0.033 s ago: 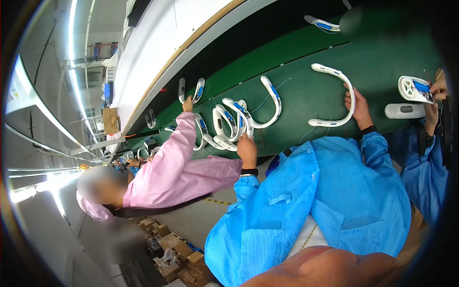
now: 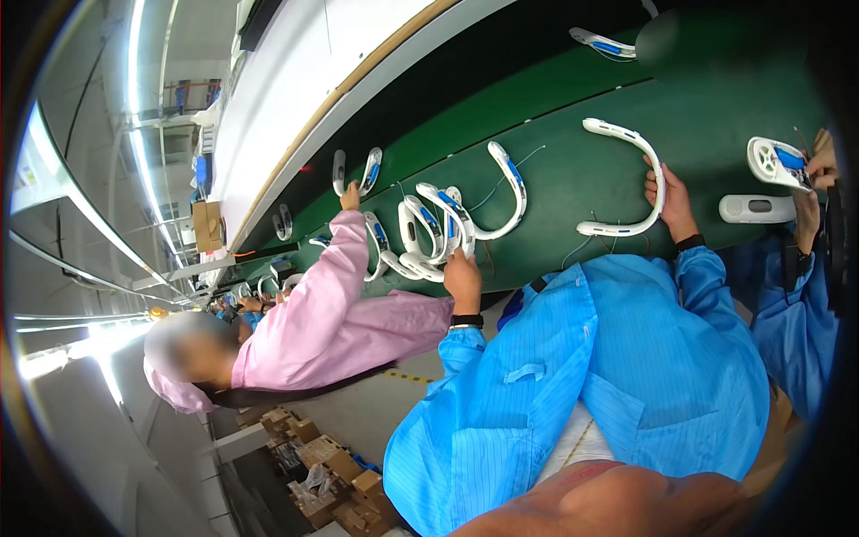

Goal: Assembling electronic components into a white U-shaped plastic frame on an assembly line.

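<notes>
My right hand (image 2: pixel 669 199) has its fingers closed round the bend of a white U-shaped neckband housing (image 2: pixel 646 148), held over the green bench with its two arms pointing left. Thin wires show near its lower arm. At the left, my left hand (image 2: pixel 463 279) grips the lower end of a white curved housing half (image 2: pixel 454 210) with blue parts inside. That piece is in a cluster of similar halves (image 2: pixel 420 228), some overlapping. Just beyond, another curved half (image 2: pixel 514 179) with a blue insert lies on the bench, a thin wire trailing from it.
A person in a pink coat (image 2: pixel 313 286) at the left reaches to a housing (image 2: pixel 371 170) on the green bench (image 2: pixel 555 161). At the right edge, another person's hands (image 2: pixel 821 166) hold an opened white part (image 2: pixel 774 161), above a white oblong part (image 2: pixel 756 208). Cardboard boxes (image 2: pixel 344 465) stand on the floor.
</notes>
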`<state>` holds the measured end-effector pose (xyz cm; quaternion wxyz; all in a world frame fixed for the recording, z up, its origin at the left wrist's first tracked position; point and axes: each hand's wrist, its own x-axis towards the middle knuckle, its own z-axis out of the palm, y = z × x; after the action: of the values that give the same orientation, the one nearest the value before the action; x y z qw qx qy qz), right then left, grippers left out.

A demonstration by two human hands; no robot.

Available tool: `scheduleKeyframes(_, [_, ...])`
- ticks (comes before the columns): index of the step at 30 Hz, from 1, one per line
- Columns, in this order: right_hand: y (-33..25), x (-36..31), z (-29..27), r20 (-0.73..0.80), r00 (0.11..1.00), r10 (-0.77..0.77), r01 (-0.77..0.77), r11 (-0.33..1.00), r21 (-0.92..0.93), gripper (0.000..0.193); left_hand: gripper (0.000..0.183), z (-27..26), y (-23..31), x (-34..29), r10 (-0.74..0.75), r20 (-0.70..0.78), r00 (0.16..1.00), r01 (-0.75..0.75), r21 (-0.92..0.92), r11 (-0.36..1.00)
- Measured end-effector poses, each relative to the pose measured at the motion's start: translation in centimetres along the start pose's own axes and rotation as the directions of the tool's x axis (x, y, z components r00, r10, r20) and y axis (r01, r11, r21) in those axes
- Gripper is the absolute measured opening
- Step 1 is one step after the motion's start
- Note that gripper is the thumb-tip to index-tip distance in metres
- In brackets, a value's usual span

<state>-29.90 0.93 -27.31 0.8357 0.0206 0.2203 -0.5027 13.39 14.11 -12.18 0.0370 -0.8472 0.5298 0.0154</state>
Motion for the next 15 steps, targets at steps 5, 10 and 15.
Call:
scheduleKeyframes(5, [0.1,0.3,-0.6,0.007,1.000,0.011,-0.011,1.000,0.013,0.043,0.024,1.1,0.1,1.1,0.091,-0.026,0.995,-0.091,0.006,0.996])
scheduleKeyframes(10, [-0.4,0.4,-0.6,-0.009,1.000,0.002,-0.002,1.000,0.006,0.043,0.019,2.8,1.5,2.4,0.065,0.092,0.994,-0.076,0.125,0.989])
scheduleKeyframes(15, [-0.7,-1.0,-1.6,0.062,0.998,-0.022,0.017,0.997,0.080,0.041,0.016,4.1,3.6,3.2,0.207,0.087,0.974,-0.222,0.241,0.945])
